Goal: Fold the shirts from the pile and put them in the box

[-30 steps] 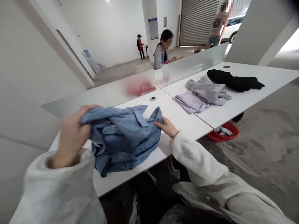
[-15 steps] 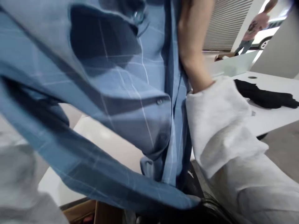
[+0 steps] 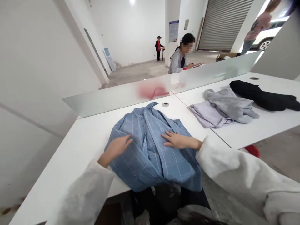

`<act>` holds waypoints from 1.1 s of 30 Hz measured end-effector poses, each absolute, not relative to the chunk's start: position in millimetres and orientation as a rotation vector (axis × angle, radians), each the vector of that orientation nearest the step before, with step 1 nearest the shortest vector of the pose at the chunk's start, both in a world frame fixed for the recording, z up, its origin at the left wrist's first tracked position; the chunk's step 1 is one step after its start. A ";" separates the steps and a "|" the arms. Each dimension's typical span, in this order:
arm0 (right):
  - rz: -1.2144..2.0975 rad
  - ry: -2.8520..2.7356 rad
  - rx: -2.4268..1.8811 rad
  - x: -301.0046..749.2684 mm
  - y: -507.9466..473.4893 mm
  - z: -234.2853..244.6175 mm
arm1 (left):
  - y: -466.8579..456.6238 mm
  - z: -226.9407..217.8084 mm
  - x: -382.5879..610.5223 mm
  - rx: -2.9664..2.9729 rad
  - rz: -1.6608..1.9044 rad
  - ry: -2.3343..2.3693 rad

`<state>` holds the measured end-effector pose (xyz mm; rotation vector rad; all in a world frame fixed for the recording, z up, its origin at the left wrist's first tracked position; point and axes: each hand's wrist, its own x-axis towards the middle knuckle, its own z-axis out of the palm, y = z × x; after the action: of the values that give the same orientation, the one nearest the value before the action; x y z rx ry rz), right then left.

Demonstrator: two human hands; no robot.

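Note:
A blue checked button-up shirt lies on the white table, its collar toward the far side and its lower hem hanging over the near edge. The front is unfastened and somewhat rumpled. My left hand, slightly blurred, rests at the shirt's left side with fingers stretched out. On the right front panel, my right hand lies flat with its fingers spread. Neither hand grips the cloth.
Grey garments and a black garment lie on the table to the right. A frosted divider runs along the back edge. Beyond it, a seated person holds something flat. Two more people stand farther off.
The shirt was held up close to the camera and now lies on the table. Both hands have come down onto it, with the fingers now stretched out.

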<state>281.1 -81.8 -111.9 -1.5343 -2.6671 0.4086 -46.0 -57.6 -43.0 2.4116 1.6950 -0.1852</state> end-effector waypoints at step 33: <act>0.357 -2.267 -1.561 215.4 13.2 -169.6 | 7.3 -157.6 -50.0 2.490 0.441 1.715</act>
<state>215.4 13.2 -169.6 -1.5608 -2.2671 0.3570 -50.0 7.3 -157.6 2.4901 1.7146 0.4409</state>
